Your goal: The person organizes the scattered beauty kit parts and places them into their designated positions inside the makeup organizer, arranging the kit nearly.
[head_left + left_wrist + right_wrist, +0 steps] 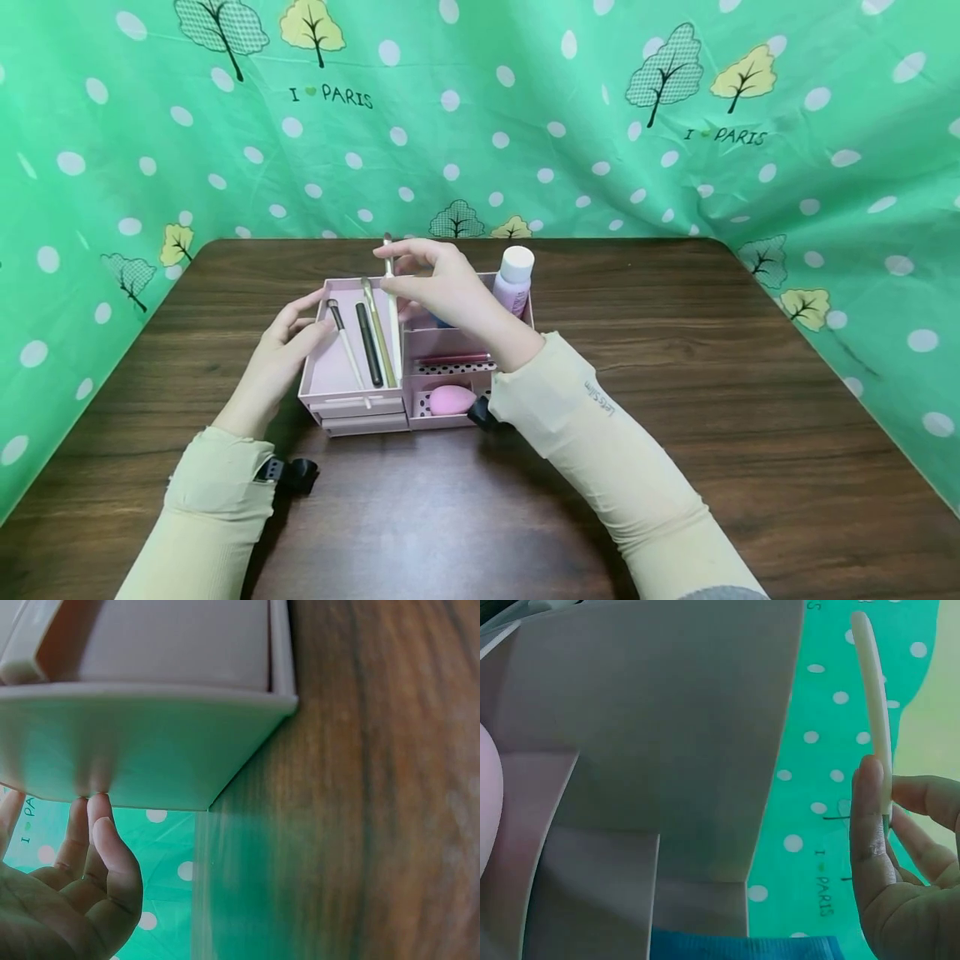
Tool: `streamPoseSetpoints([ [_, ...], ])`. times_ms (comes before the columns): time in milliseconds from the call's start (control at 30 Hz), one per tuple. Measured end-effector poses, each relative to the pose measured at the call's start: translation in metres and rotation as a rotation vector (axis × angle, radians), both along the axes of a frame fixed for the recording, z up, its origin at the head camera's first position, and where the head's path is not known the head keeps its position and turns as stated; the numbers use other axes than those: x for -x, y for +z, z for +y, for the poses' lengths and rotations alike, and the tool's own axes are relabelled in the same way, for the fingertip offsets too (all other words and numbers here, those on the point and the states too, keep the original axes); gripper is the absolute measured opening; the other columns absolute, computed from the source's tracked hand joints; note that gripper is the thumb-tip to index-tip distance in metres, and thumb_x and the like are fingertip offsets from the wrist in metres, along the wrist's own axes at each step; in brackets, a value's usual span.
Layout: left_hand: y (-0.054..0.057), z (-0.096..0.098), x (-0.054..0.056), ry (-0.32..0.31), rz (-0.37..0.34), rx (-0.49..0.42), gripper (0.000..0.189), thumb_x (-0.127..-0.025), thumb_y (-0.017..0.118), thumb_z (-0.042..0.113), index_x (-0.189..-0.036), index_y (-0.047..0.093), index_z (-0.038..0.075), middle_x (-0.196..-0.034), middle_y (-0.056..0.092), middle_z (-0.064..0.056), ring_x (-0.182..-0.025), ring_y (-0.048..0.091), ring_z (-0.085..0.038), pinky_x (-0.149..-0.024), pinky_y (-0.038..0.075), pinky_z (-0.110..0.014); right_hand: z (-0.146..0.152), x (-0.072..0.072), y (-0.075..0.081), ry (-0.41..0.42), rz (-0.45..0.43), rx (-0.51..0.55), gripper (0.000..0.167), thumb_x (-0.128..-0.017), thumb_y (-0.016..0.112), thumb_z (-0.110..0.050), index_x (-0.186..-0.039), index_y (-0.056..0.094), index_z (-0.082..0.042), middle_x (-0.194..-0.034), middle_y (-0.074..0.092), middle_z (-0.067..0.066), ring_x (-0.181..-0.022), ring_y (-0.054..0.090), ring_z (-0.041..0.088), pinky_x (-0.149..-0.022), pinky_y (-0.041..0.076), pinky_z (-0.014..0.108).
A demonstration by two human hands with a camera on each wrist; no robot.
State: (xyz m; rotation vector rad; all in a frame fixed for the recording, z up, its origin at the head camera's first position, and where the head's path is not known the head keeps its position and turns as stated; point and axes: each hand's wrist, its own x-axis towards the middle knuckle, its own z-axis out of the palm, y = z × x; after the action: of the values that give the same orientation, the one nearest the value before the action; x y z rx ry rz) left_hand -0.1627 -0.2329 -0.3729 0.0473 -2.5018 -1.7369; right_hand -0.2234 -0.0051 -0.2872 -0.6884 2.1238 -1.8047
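My right hand (442,279) pinches a white-handled makeup brush (393,321) upright between thumb and fingers at the tray's right side. In the right wrist view the brush's pale handle (874,697) sticks out past the fingertips. My left hand (273,358) rests at the left rim of the pink makeup organizer (352,285), its fingertips touching the side wall (150,750). In the top tray lie a dark-tipped brush with a white handle (347,346), a black pen-like stick (368,346) and a gold-handled brush (379,337).
A white-capped bottle (514,279) stands in the organizer's back right compartment. A pink makeup sponge (452,401) sits in the front right compartment, below a thin red stick (453,359). Drawers (363,421) are under the tray. The wooden table (675,375) meets a green curtain (570,150) behind.
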Motion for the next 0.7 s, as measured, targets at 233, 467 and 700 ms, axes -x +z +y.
streamPoseSetpoints([
  [233, 0.0, 0.0, 0.0, -0.003, -0.006, -0.008, 0.055, -0.101, 0.053, 0.036, -0.153, 0.038, 0.026, -0.115, 0.056, -0.005, -0.094, 0.057, -0.002, -0.08, 0.048, -0.02, -0.01, 0.003, -0.003, -0.007, 0.011, -0.095, 0.039, -0.091, 0.067, -0.002, -0.129, 0.064, -0.006, -0.097, 0.058, 0.009, -0.055, 0.063, 0.018, -0.066, 0.059, 0.048],
  [467, 0.001, 0.0, 0.0, 0.0, -0.006, 0.004, 0.056, -0.101, 0.053, 0.036, -0.153, 0.038, 0.025, -0.118, 0.056, -0.009, -0.095, 0.056, -0.002, -0.079, 0.048, -0.02, -0.018, 0.004, -0.008, 0.012, 0.013, -0.193, 0.037, -0.091, 0.067, -0.004, -0.128, 0.064, -0.008, -0.102, 0.06, 0.01, -0.06, 0.065, 0.017, -0.06, 0.059, 0.036],
  [700, 0.001, 0.0, 0.0, -0.004, -0.01, -0.003, 0.056, -0.101, 0.053, 0.037, -0.153, 0.038, 0.026, -0.119, 0.056, -0.009, -0.096, 0.056, -0.002, -0.081, 0.048, -0.02, -0.022, 0.006, -0.017, 0.034, 0.027, -0.256, 0.036, -0.091, 0.068, -0.005, -0.127, 0.064, -0.003, -0.103, 0.062, 0.013, -0.063, 0.067, 0.016, -0.061, 0.059, 0.032],
])
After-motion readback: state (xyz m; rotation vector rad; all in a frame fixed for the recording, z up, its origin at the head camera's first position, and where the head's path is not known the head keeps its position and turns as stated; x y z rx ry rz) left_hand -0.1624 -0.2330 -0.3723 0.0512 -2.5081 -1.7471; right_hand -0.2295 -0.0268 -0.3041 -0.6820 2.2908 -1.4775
